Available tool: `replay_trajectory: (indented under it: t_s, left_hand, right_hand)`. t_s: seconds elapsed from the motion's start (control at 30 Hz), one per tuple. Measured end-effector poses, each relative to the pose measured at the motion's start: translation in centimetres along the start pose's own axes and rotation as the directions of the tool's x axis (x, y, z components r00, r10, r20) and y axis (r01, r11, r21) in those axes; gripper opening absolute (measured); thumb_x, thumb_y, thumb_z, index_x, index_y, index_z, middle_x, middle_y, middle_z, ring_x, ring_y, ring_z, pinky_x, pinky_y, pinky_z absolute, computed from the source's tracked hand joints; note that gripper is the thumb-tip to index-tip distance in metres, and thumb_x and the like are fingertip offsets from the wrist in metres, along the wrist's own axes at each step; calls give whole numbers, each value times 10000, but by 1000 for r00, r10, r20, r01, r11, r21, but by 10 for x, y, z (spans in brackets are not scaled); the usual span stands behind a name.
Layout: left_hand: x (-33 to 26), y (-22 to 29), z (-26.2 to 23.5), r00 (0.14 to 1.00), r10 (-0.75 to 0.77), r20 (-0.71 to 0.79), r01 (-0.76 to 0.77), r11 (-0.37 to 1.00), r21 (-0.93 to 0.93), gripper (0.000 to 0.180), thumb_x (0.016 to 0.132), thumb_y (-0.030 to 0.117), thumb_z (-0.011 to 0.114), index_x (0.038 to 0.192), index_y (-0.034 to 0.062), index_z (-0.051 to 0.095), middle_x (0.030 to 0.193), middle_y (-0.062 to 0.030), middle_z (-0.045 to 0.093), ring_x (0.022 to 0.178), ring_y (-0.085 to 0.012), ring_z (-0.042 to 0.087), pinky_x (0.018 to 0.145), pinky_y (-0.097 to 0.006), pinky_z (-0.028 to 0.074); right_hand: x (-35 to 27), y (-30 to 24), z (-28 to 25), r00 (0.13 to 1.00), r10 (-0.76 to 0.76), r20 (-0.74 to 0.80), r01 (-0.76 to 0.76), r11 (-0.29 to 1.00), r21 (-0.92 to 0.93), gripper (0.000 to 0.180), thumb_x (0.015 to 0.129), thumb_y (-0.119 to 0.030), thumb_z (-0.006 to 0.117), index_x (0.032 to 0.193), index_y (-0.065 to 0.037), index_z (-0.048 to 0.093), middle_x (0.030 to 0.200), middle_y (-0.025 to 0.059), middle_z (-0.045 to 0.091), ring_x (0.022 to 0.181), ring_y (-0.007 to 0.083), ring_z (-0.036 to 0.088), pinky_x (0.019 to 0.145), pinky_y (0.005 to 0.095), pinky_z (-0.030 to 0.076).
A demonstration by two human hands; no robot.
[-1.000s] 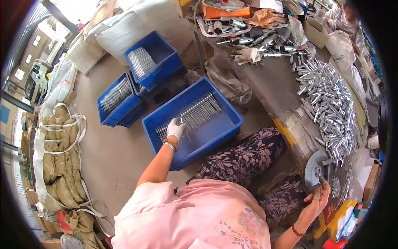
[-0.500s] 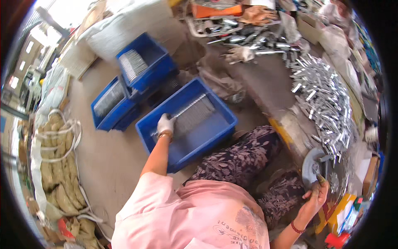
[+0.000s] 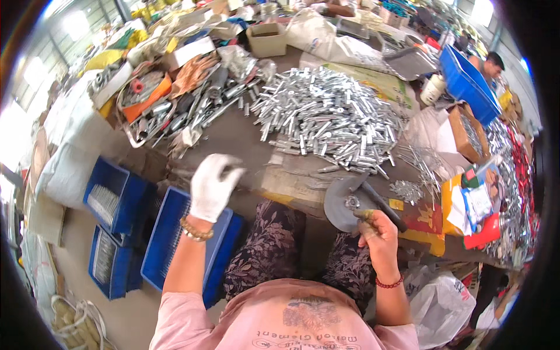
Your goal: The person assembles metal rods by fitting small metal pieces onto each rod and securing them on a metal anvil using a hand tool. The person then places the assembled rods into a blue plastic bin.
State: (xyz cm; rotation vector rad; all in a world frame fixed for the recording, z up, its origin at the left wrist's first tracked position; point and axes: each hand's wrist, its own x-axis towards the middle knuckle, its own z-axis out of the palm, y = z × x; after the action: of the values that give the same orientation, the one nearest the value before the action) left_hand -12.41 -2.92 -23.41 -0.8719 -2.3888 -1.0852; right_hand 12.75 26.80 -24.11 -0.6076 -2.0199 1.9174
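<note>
My left hand (image 3: pixel 214 185), in a white glove, is raised between a blue bin and the table edge. Its fingers curve with a gap to the thumb, slightly blurred, and nothing shows in them. My right hand (image 3: pixel 378 232) is bare, fingertips pinched together at the near rim of a grey round plate (image 3: pixel 336 211); whatever they pinch is too small to name. A cluster of small metal parts (image 3: pixel 352 202) lies on that plate. Beyond it spreads a large heap of silvery metal tubes (image 3: pixel 326 111). The blue bin (image 3: pixel 220 256) below my left forearm holds a row of metal pieces.
Two more blue bins (image 3: pixel 119 195) (image 3: pixel 108 265) with metal rows stand at the left. A dark bar (image 3: pixel 385 207) lies beside the plate. Small metal bits (image 3: pixel 406 191) and a red pouch (image 3: pixel 482 231) are to the right. Another person (image 3: pixel 490 67) is at the far right.
My view has swung right toward the table. My left hand has left the metal row in the blue bin and risen toward the table. My right hand stays by the round plate.
</note>
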Motion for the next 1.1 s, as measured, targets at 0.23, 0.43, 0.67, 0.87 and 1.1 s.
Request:
replay_trajectory:
  t_s: [0.23, 0.43, 0.67, 0.87, 1.1]
  left_hand:
    - [63, 18, 89, 926, 305, 223, -340, 930, 141, 234, 915, 229, 776, 1084, 76, 722, 1061, -137, 714, 1041, -353, 693, 926, -444, 562]
    - [70, 19, 83, 908, 94, 407, -202, 952, 230, 215, 866, 265, 812, 979, 98, 737, 1020, -129, 697, 992, -350, 685, 871, -445, 549]
    - [53, 61, 75, 941, 118, 317, -122, 993, -9, 114, 865, 131, 805, 939, 84, 732, 951, -106, 664, 936, -316, 672, 850, -419, 549]
    - [21, 132, 70, 854, 336, 397, -298, 942, -155, 73, 851, 105, 794, 914, 99, 757, 929, -108, 672, 947, -322, 670, 848, -431, 541]
    - [5, 138, 84, 837, 346, 425, -309, 938, -155, 113, 848, 126, 807, 933, 92, 741, 938, -100, 661, 949, -333, 660, 835, -446, 538]
  right_hand:
    - [-23, -12, -26, 997, -46, 61, 52, 994, -96, 155, 973, 27, 719, 1128, 28, 715, 954, 14, 712, 761, 48, 605, 677, 229, 516]
    - [-28, -36, -48, 970, -227, 82, 241, 917, -318, 214, 946, 16, 742, 1159, 19, 733, 930, 89, 712, 758, 120, 604, 703, 278, 524]
    - [34, -22, -111, 788, -554, -271, 153, 601, -784, 232, 880, -43, 770, 1107, -23, 726, 1092, 176, 746, 996, 384, 731, 850, 452, 587]
    - [100, -15, -133, 770, -604, -204, 14, 336, -942, 344, 829, -42, 757, 1168, -71, 705, 1066, 139, 694, 1003, 378, 708, 847, 491, 576]
    - [157, -6, -142, 795, -607, -26, 92, 162, -982, 316, 805, -62, 745, 1120, -78, 728, 1099, 124, 692, 1101, 361, 654, 936, 485, 552]
